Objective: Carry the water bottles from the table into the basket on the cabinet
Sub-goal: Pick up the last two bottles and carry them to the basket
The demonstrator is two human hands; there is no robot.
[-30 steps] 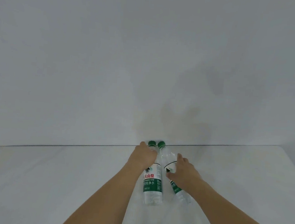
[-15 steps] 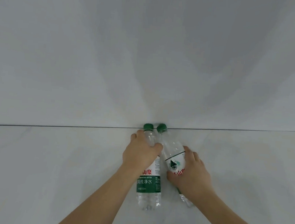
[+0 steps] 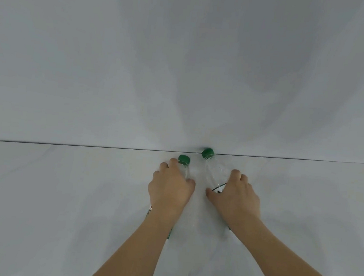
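Note:
Two clear water bottles with green caps are at the far middle of the white table (image 3: 60, 204). My left hand (image 3: 170, 189) grips the left bottle (image 3: 185, 166) around its upper body; the wrist and forearm hide most of that bottle. My right hand (image 3: 235, 197) grips the right bottle (image 3: 214, 173), whose cap points toward the wall. A small gap separates the two bottles. The basket and the cabinet are out of view.
A plain white wall (image 3: 183, 61) rises right behind the table's far edge, with shadows of my arms on it. Nothing else stands on the tabletop in view.
Both hands have closed around the bottles and drawn them apart; earlier the bottles lay side by side, caps touching. The view has moved closer to the table.

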